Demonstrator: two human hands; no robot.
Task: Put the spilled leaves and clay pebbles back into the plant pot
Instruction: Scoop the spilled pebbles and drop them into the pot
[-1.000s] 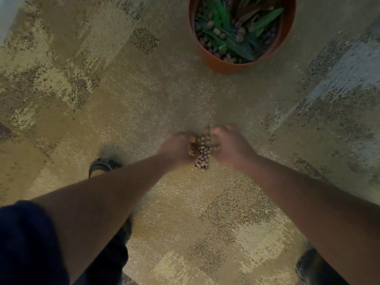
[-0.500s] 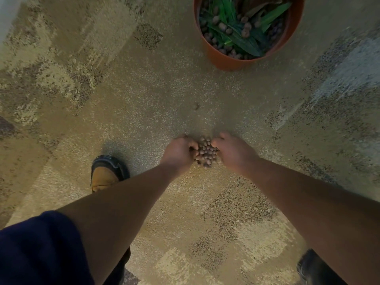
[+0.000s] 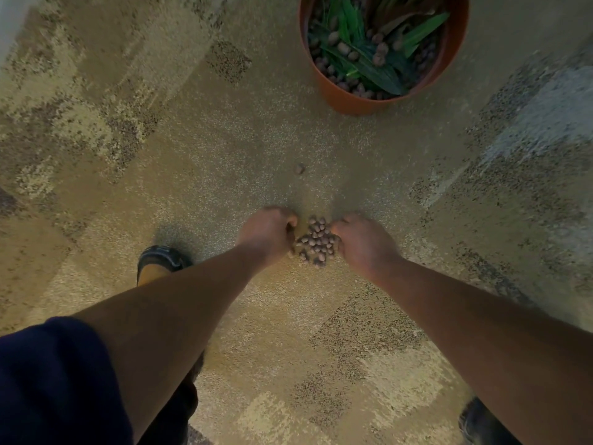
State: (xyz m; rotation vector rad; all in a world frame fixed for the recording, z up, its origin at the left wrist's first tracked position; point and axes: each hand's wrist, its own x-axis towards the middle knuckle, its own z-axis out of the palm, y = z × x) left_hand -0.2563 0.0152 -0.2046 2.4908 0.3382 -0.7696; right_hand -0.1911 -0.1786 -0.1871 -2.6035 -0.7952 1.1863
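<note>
A small heap of brown clay pebbles (image 3: 316,240) lies on the carpet between my two hands. My left hand (image 3: 266,232) is curled into a cup against the heap's left side, and my right hand (image 3: 365,242) presses in from the right with its fingers bent down. The fingertips are hidden under the hands. One stray pebble (image 3: 299,168) sits alone on the carpet further ahead. The orange plant pot (image 3: 353,102) stands upright at the top right, holding green leaves (image 3: 375,69) and more pebbles.
The floor is patterned tan and grey carpet. My left shoe (image 3: 160,261) is planted just left of my left forearm, and the toe of the other shoe (image 3: 478,425) shows at the bottom right. A pale wall edge (image 3: 9,20) is at the top left.
The hands have drawn the pebbles from a long streak into a tighter, rounder heap. The view has shifted, so the pot sits further right and a stray pebble ahead has come into sight.
</note>
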